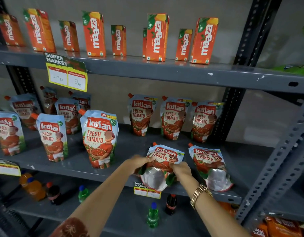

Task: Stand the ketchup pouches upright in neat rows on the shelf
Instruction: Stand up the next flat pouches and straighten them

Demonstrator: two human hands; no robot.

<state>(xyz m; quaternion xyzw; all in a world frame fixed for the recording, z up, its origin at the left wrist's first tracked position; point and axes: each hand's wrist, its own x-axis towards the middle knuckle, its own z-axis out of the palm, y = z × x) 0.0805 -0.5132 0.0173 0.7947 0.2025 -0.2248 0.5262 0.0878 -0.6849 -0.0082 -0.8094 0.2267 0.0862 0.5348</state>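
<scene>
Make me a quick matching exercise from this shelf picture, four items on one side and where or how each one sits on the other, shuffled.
Items:
1. pouch in both hands
2. pouch at the far right front
3. mango drink cartons
4. green bottle

States:
A. standing on the top shelf
B. lying flat, untouched
C. on the shelf below the pouches
D. gripped at its lower end by left hand and right hand

Pairs: 1-D, 2-B, 3-A, 4-C

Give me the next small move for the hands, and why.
Probably tip the held pouch up onto its base: both the left hand and right hand grip its sides while it lies flat, silver gusset facing front, beside another flat pouch.
</scene>
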